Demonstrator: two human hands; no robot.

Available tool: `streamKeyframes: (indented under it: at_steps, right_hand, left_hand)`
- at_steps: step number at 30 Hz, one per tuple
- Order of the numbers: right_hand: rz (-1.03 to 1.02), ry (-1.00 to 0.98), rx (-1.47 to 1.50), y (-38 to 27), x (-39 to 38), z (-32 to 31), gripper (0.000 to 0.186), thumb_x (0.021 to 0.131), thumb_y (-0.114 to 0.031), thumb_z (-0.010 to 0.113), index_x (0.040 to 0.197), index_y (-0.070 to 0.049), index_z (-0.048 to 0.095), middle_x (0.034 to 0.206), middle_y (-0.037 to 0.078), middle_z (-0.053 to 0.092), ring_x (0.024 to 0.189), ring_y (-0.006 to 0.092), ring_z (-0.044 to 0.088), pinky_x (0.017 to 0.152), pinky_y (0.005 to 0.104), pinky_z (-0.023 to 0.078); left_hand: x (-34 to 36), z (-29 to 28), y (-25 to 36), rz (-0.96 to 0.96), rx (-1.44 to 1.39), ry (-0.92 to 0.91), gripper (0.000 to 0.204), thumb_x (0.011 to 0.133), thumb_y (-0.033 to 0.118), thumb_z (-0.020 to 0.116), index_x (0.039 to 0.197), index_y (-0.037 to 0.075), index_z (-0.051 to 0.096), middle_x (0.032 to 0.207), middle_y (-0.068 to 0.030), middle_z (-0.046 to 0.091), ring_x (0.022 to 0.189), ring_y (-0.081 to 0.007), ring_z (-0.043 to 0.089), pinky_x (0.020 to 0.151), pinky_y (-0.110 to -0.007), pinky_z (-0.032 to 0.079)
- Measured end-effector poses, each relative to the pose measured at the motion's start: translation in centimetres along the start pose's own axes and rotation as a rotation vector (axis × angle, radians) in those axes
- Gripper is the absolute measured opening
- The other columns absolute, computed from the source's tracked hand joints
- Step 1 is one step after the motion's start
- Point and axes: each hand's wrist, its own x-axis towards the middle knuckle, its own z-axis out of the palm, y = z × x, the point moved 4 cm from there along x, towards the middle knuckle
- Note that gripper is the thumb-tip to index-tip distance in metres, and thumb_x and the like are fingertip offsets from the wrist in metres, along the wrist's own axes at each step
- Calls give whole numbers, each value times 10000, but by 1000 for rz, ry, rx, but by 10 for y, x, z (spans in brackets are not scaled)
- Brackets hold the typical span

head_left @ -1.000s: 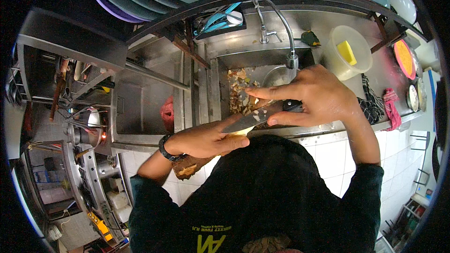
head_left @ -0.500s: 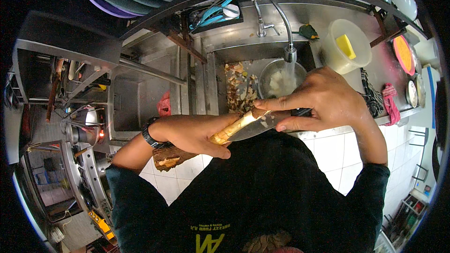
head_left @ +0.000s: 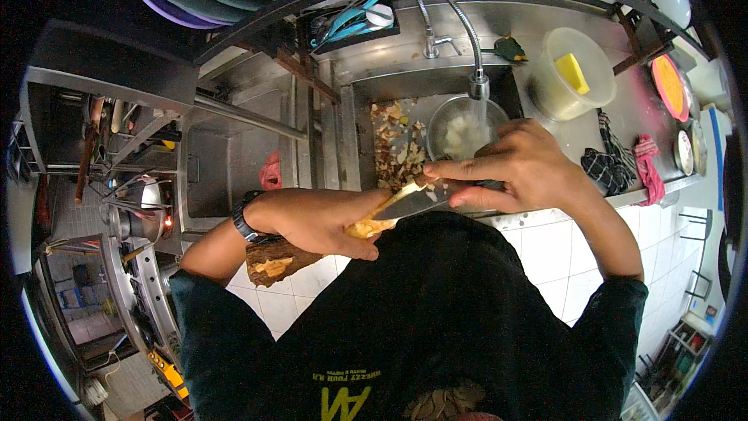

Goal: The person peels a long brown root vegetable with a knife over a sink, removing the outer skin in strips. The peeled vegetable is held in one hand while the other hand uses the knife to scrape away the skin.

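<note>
My left hand (head_left: pixel 331 222) is wrapped round a long brown-skinned cassava root (head_left: pixel 274 263), which slants under my palm and wrist. Bark-like skin covers its lower end; its yellowish, pared part shows by my thumb. In my right hand (head_left: pixel 518 171) is a knife (head_left: pixel 421 201), its broad blade lying along the root's upper end and its handle mostly hidden by my fingers. My right index finger reaches to a lifted strip of peel at the blade. Beyond my hands, a clear bowl (head_left: pixel 438 126) with white pieces stands in the sink (head_left: pixel 360 121) under running water.
Peelings (head_left: pixel 397 140) litter the sink's left part. The curved tap (head_left: pixel 478 82) rises over the bowl. Right of the sink are a translucent tub (head_left: pixel 549 82) with a yellow block, a dark checked cloth (head_left: pixel 608 168) and a pink cloth (head_left: pixel 647 170). A second basin (head_left: pixel 226 160) lies left.
The peel strip at the blade has turned and looks narrower, with the pared part by my left thumb shifted. My right hand has moved slightly left and down.
</note>
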Motion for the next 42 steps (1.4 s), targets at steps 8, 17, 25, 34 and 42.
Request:
streamKeyframes:
  at_steps: [8, 17, 25, 34, 42]
  right_hand:
    - [-12, 226, -29, 9, -13, 26, 394, 917, -528, 707, 1262, -341, 744, 651, 40, 694, 539, 253, 637, 561, 388, 513]
    - [112, 301, 598, 27, -20, 27, 468, 958, -388, 725, 1296, -65, 719, 886, 160, 771, 625, 240, 712, 641, 340, 529]
    - [41, 118, 414, 9, -17, -2, 671, 892, -510, 753, 1441, -144, 627, 888, 132, 773, 613, 312, 675, 606, 396, 518]
    - [-49, 151, -37, -8, -14, -23, 485, 924, -568, 681, 1347, -329, 684, 595, 53, 639, 534, 290, 647, 523, 424, 472]
    - [-87, 125, 215, -7, -19, -23, 586, 853, -532, 762, 1342, -214, 712, 784, 11, 766, 613, 223, 695, 643, 352, 514]
  left_hand:
    - [7, -1, 2, -56, -33, 20, 649, 957, 289, 775, 1409, -13, 421, 1017, -89, 612, 872, -121, 573, 697, -296, 506]
    - [3, -9, 18, -33, -592, 117, 624, 1001, 172, 682, 1388, 27, 215, 1148, -118, 697, 882, -108, 622, 753, -252, 537]
    - [-3, -13, 24, -4, -581, 47, 483, 1035, 181, 653, 1356, 24, 328, 1149, -112, 712, 835, -88, 612, 703, -251, 525]
    - [-6, -10, 27, 164, -682, -162, 448, 1052, 174, 623, 1380, 11, 365, 1183, -119, 683, 826, -99, 607, 686, -262, 521]
    - [-5, -10, 25, 154, -644, -261, 523, 1039, 127, 630, 1439, -7, 320, 1234, -153, 658, 847, -121, 609, 677, -260, 511]
